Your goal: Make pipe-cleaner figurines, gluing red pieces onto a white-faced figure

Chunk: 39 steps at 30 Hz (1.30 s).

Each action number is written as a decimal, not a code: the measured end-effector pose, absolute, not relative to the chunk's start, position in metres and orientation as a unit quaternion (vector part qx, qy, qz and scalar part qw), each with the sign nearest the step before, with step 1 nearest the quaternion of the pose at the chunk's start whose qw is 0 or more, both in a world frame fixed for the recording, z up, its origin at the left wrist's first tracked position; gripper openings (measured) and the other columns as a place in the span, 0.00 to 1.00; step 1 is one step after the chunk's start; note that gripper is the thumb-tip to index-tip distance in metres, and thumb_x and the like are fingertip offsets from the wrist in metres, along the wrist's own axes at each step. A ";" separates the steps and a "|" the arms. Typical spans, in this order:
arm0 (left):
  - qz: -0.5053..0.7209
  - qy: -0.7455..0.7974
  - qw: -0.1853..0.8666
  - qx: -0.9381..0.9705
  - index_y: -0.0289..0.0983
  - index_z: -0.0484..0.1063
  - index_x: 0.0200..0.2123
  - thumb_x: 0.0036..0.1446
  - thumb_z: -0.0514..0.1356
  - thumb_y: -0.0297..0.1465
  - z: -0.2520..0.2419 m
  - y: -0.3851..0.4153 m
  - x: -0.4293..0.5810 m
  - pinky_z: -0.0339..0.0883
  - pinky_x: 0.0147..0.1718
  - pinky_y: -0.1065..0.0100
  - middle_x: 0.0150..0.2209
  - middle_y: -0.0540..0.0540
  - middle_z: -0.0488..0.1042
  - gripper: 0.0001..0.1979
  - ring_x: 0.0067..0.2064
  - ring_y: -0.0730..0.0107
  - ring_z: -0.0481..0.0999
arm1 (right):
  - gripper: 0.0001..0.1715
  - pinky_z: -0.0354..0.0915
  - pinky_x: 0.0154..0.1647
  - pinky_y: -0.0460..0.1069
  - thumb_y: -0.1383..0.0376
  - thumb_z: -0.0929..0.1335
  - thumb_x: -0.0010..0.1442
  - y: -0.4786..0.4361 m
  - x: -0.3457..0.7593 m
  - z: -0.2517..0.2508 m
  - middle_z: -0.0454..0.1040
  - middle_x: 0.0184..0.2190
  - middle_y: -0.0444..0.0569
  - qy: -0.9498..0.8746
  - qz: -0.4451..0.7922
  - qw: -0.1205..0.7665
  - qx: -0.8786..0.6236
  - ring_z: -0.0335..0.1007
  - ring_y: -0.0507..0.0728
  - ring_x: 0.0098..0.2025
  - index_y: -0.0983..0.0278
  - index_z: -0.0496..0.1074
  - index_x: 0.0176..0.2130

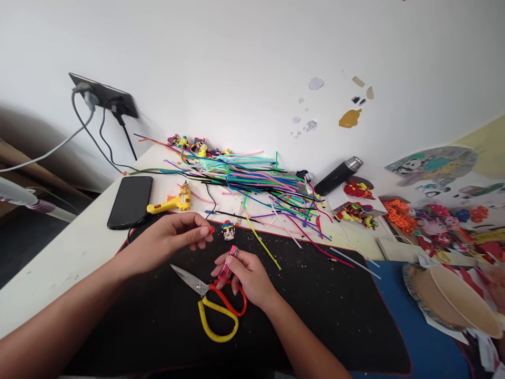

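My left hand (185, 234) pinches a small red piece (212, 230) between thumb and fingertips; its exact kind is too small to make out. In my right hand (246, 271) is a pink lighter (225, 267), held tilted with its metal top upward. Just beyond both hands lies a small pipe-cleaner face figure (228, 230) with a blue headpiece. Scissors (201, 288) with one red and one yellow handle lie on the black mat (315, 316), partly under my right hand, blades pointing to the upper left.
A yellow glue gun (171, 202) and a black phone (130, 202) lie at the left. Coloured pipe cleaners (252, 176) are heaped along the back, with small figures (201, 147) behind. A black thermos (337, 176) leans at the right, near a round woven basket (418, 295).
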<state>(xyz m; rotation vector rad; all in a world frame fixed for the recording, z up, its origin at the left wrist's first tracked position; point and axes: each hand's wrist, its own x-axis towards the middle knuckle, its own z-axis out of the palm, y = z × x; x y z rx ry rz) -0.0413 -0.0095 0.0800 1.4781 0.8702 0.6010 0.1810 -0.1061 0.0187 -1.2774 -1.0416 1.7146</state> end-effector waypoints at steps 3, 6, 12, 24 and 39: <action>0.257 0.361 0.610 0.657 0.38 0.79 0.35 0.62 0.66 0.54 0.091 -0.001 -0.022 0.72 0.35 0.66 0.32 0.45 0.79 0.23 0.34 0.64 0.75 | 0.30 0.58 0.16 0.43 0.43 0.71 0.64 -0.104 0.186 0.019 0.83 0.32 0.52 -0.404 0.669 0.392 -0.486 0.73 0.51 0.21 0.68 0.77 0.47; 0.259 0.354 0.599 0.670 0.37 0.78 0.34 0.60 0.67 0.56 0.098 0.007 -0.005 0.71 0.35 0.66 0.31 0.46 0.78 0.25 0.33 0.65 0.74 | 0.31 0.55 0.16 0.43 0.44 0.70 0.65 -0.098 0.191 0.022 0.81 0.28 0.48 -0.398 0.666 0.425 -0.467 0.66 0.48 0.17 0.67 0.77 0.51; 0.312 0.388 0.606 0.620 0.38 0.78 0.35 0.55 0.69 0.58 0.072 0.015 0.007 0.71 0.34 0.66 0.31 0.45 0.78 0.27 0.33 0.64 0.75 | 0.35 0.55 0.15 0.43 0.41 0.71 0.65 -0.089 0.199 0.014 0.80 0.27 0.46 -0.374 0.661 0.471 -0.449 0.69 0.50 0.16 0.66 0.75 0.56; 0.318 0.409 0.623 0.586 0.37 0.79 0.34 0.54 0.72 0.53 0.056 0.008 0.007 0.70 0.33 0.66 0.30 0.46 0.79 0.23 0.33 0.64 0.74 | 0.36 0.59 0.17 0.43 0.40 0.68 0.68 -0.099 0.204 0.008 0.83 0.32 0.51 -0.388 0.668 0.461 -0.436 0.76 0.53 0.21 0.65 0.76 0.57; 0.312 0.380 0.666 0.561 0.37 0.84 0.35 0.51 0.76 0.48 0.048 0.005 0.009 0.68 0.33 0.69 0.33 0.46 0.81 0.19 0.31 0.70 0.72 | 0.31 0.61 0.20 0.45 0.42 0.69 0.69 -0.101 0.202 0.009 0.79 0.27 0.48 -0.391 0.659 0.482 -0.424 0.75 0.54 0.23 0.65 0.78 0.52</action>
